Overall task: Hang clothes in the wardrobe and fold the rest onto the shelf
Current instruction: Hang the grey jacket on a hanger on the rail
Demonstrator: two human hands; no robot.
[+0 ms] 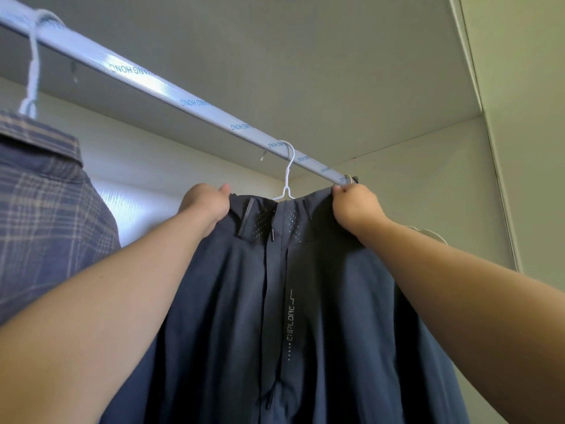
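Our 2 arms [91, 316] reach up, left hand [208, 206] and right hand [354, 206] each pinching a shoulder of the dark jacket [321, 301], which hangs zipped on a white hanger [287, 179] hooked over the rod [183, 96] near its right end. We judge 2 garments hung, counting the plaid shirt [46, 194] at left; letting go and folding the rest onto a shelf we cannot see remain.

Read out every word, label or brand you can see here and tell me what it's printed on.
"EXPLORE": stylised letters running up the front of the dark jacket, beside the zip.
"HONG", after a partly blurred word ending "ANG": repeated along the wardrobe rail, seen upside down.
Plaid shirt: no text visible.
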